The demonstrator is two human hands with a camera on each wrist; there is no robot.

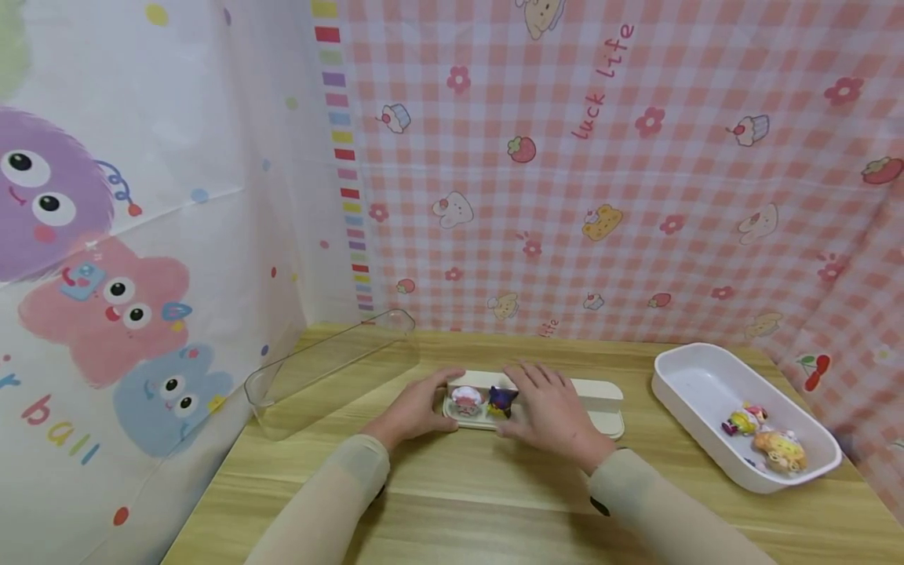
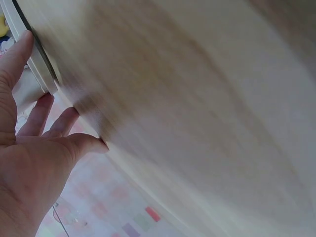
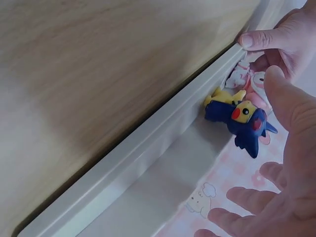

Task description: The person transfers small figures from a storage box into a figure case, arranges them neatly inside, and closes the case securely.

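A person's two hands work at a long white tray (image 1: 600, 390) lying lengthwise on a wood-grain table (image 1: 480, 510), near the middle of its far half. The left hand (image 1: 417, 408) grips the left end of the tray, its thumb on the near rim and its fingers at the end and far side. The right hand (image 1: 554, 412) is held with fingers spread above the tray's middle; in the right wrist view its thumb lies near the figurines and its fingers are apart, gripping nothing. Within the tray's left part, a pink-and-white figurine (image 1: 466, 402) stands beside a dark blue and yellow figurine (image 1: 500, 401), which is nearer the right hand; the tray's right part is bare. A clear cover (image 1: 335, 369) sits to the left, well apart from the tray. At right, a white basin (image 1: 706, 388) holds a pink-and-yellow figurine (image 1: 745, 420) and a peach-coloured figurine (image 1: 780, 451) close together. Behind the table hangs a pink checked cloth (image 1: 600, 180).
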